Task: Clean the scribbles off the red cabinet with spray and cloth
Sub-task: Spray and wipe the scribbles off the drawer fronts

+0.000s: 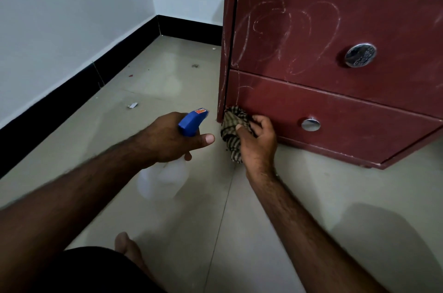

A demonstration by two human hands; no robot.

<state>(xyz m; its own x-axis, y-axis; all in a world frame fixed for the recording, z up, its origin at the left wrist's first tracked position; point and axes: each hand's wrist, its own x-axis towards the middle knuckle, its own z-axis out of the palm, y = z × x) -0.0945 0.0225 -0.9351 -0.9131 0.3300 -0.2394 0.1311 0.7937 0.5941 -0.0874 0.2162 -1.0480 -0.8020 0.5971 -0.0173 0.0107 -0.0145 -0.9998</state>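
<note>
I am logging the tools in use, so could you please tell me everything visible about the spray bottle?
The spray bottle has a blue trigger head with a small orange label and a translucent white, plastic-looking body, somewhat blurred. The left hand grips its neck, holding it tilted, nozzle toward the red cabinet's lower left corner, near the cloth.

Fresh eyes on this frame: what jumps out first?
The pale looping scribbles across the upper drawer front of the red two-drawer cabinet, at upper right. Below them, the right hand presses a crumpled striped cloth against the lower drawer at its left corner, near the floor. Beside it, the left hand grips a clear plastic spray bottle with a blue trigger head.
</note>
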